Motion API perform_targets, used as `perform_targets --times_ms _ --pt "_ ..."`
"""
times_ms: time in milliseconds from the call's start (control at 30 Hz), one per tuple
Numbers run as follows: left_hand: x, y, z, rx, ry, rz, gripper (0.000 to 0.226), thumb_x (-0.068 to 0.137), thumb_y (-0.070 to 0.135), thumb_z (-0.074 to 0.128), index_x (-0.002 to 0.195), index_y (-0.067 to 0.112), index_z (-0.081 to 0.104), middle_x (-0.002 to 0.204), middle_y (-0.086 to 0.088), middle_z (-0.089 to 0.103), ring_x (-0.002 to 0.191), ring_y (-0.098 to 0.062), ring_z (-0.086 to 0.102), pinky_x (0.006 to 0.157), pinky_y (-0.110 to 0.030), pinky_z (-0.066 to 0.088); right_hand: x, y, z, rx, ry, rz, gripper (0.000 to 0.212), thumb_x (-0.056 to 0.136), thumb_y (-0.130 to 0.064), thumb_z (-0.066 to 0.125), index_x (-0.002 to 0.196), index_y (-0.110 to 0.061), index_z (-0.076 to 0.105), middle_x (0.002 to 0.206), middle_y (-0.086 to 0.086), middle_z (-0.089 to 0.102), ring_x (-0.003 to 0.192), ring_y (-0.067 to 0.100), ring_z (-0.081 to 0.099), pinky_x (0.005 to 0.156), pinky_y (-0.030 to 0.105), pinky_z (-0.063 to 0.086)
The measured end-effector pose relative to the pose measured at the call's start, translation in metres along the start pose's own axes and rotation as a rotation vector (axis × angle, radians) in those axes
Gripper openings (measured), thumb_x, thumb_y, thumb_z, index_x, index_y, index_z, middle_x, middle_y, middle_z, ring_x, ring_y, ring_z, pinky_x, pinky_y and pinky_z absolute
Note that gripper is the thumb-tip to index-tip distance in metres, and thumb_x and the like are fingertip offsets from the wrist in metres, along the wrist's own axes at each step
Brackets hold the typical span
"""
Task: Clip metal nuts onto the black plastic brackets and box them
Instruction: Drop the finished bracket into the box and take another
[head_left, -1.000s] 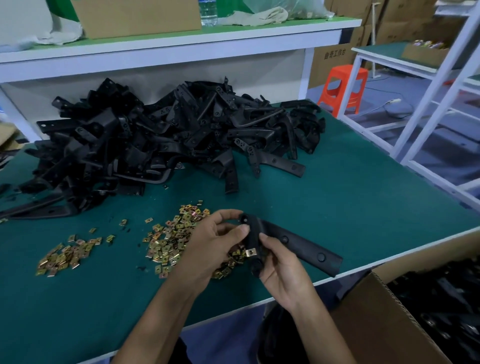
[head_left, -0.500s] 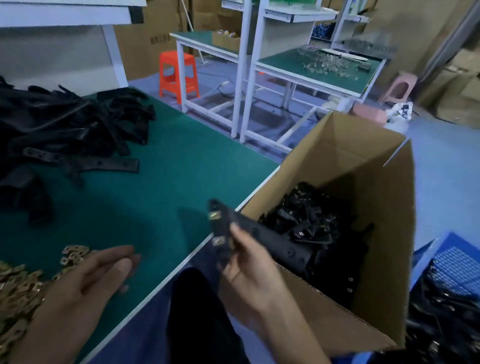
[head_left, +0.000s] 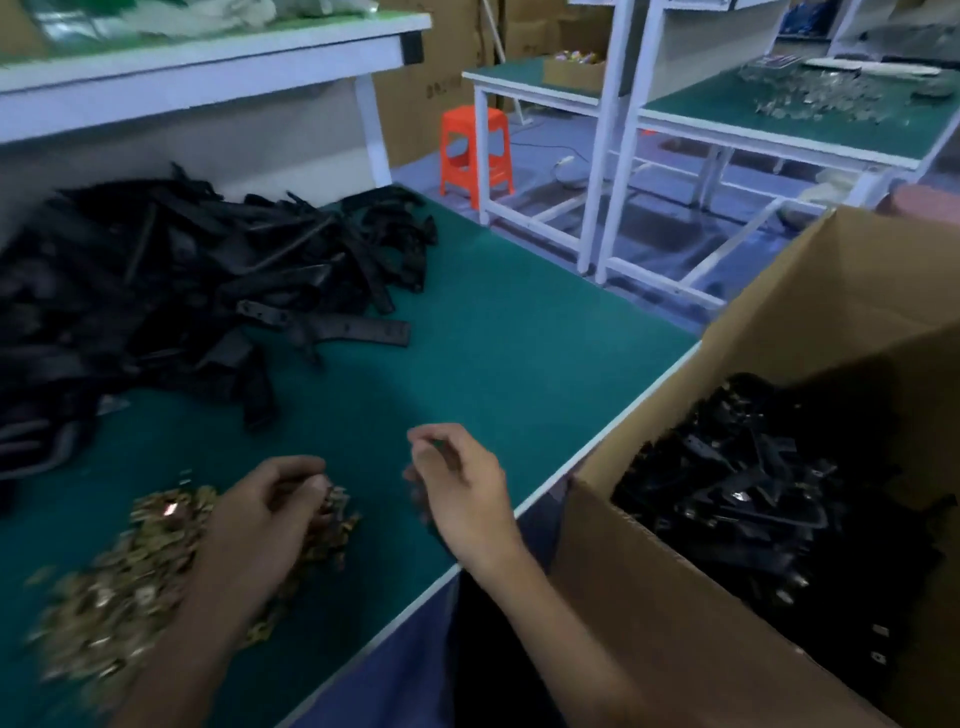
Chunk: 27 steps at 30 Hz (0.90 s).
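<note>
Here, left hand (head_left: 260, 525) curled on nuts (head_left: 130, 597), grip unclear; right hand (head_left: 462, 488) slack, empty.

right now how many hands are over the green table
2: the left hand on the pile of gold nuts, the right hand beside it above the table, near the cardboard box.

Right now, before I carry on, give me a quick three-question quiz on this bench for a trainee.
1. True or false: the right hand holds a bracket.
2. Which hand is over the metal nuts? A) left B) right
3. What container stands at the table edge on the right?
Key: 1 false. 2 A, the left hand. 3 A cardboard box, with black brackets inside.
</note>
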<state>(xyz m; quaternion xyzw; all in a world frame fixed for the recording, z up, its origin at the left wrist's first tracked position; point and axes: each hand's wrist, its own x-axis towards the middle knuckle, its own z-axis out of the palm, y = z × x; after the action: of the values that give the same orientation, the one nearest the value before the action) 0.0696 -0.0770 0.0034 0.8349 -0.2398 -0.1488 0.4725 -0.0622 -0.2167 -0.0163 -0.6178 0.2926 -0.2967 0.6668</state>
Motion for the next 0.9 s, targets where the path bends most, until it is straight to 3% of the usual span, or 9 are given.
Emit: perform_targets --times_ms 133,200,300,433,567,667,767,833,900 --pt "0.040 -0.005 -0.009 0.296 0.130 0.005 0.018 0.096 0.032 0.062 0.112 0.027 0.067 0.109 0.007 0.068 0.106 -0.017 0.063 0.089 -0.030 0.046 0.005 0.017 0.035 -0.530 -0.057 -0.235 0.011 0.099 -0.033 0.060 0.109 -0.033 0.065 0.084 -0.011 0.073 0.078 0.006 0.068 0.073 0.022 0.049" --pt "0.064 -0.011 -0.013 0.397 0.167 -0.016 0.037 0.095 0.041 0.062 0.127 0.022 0.059 0.125 0.001 0.062 0.121 -0.022 0.054 0.096 -0.032 0.041 0.005 0.020 0.034 -0.520 0.015 -0.280 0.008 0.097 -0.026 0.065 0.102 -0.031 0.066 0.068 -0.016 0.065 0.066 -0.006 0.061 0.062 0.006 0.038" --pt "0.096 -0.014 -0.014 0.490 0.166 -0.116 0.074 0.090 0.054 0.066 0.148 0.018 0.037 0.146 -0.009 0.043 0.137 -0.036 0.033 0.109 -0.046 0.034 0.009 0.022 0.031 -0.514 0.035 -0.274 0.008 0.096 -0.019 0.066 0.097 -0.027 0.066 0.060 -0.019 0.059 0.061 -0.007 0.058 0.057 0.005 0.036" --pt "0.115 -0.013 -0.017 0.567 0.176 -0.123 0.056 0.097 0.038 0.061 0.143 0.014 0.043 0.138 -0.013 0.053 0.127 -0.035 0.047 0.101 -0.044 0.044 0.009 0.021 0.032 -0.526 0.014 -0.253 0.012 0.097 -0.019 0.063 0.093 -0.030 0.064 0.059 -0.014 0.060 0.064 0.004 0.060 0.054 0.014 0.038" --pt "0.094 -0.002 -0.029 0.471 0.250 0.010 0.037 0.102 0.029 0.053 0.137 0.017 0.053 0.126 -0.011 0.058 0.104 -0.022 0.058 0.087 -0.032 0.046 0.008 0.020 0.032 -0.535 -0.053 -0.204 0.013 0.099 -0.027 0.061 0.111 -0.031 0.062 0.066 -0.015 0.062 0.060 0.006 0.058 0.053 0.017 0.040" --pt "0.040 0.010 -0.027 0.324 0.346 0.175 0.028 0.103 0.032 0.050 0.127 0.022 0.062 0.120 0.001 0.060 0.092 0.002 0.055 0.077 -0.006 0.039 0.008 0.015 0.034 -0.548 -0.097 -0.212 0.057 0.096 -0.039 0.065 0.144 -0.048 0.037 0.083 -0.024 0.062 0.073 -0.001 0.061 0.059 0.012 0.039" --pt "-0.037 0.017 -0.002 0.244 0.306 0.444 0.024 0.098 0.038 0.058 0.117 0.026 0.068 0.115 0.008 0.066 0.102 0.010 0.057 0.087 0.001 0.038 0.007 0.015 0.031 -0.504 -0.126 -0.213 0.087 0.086 -0.043 0.070 0.148 -0.068 0.013 0.108 -0.023 0.061 0.075 -0.001 0.064 0.073 0.025 0.050" --pt "-0.072 0.017 0.017 0.189 0.170 0.648 0.028 0.095 0.043 0.063 0.116 0.025 0.069 0.118 0.008 0.067 0.112 0.009 0.057 0.092 -0.005 0.043 0.008 0.017 0.031 -0.228 -0.143 -0.171 0.071 0.086 -0.043 0.066 0.144 -0.066 0.031 0.125 -0.019 0.062 0.102 -0.002 0.065 0.092 0.038 0.053" --pt "-0.082 0.018 0.024 0.137 0.015 0.704 0.033 0.098 0.051 0.058 0.117 0.027 0.069 0.118 0.015 0.065 0.109 0.007 0.060 0.089 -0.010 0.048 0.009 0.018 0.028 -0.092 -0.136 -0.167 0.050 0.089 -0.048 0.066 0.135 -0.059 0.049 0.136 -0.024 0.057 0.126 0.001 0.055 0.108 0.033 0.045"
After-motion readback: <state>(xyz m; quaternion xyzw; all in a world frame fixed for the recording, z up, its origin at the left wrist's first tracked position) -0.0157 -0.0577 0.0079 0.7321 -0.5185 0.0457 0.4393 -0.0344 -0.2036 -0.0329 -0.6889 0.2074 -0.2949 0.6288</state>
